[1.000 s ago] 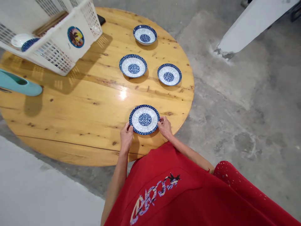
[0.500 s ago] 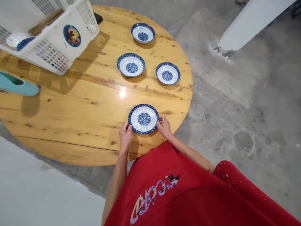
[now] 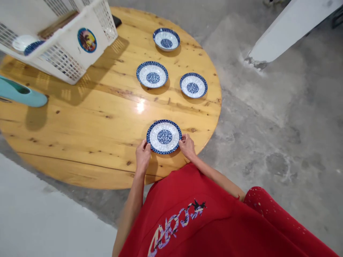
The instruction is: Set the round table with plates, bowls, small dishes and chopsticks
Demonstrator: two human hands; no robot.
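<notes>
A blue-and-white patterned plate (image 3: 164, 136) lies on the round wooden table (image 3: 93, 117) near its front edge. My left hand (image 3: 143, 157) grips the plate's left rim with curled fingers. My right hand (image 3: 187, 146) holds the right rim the same way. Three more plates of the same pattern lie farther back: one in the middle (image 3: 152, 75), one to its right (image 3: 193, 85), and one at the far edge (image 3: 166, 39).
A white plastic basket (image 3: 61, 39) with dishes inside stands at the table's back left. A teal object (image 3: 21, 94) lies at the left edge. A dark flat item (image 3: 116, 21) peeks from behind the basket. Bare concrete floor (image 3: 268, 117) lies to the right.
Both hands stay on the near plate's rim. The plate has not visibly moved on the table; only the camera view has shifted slightly.
</notes>
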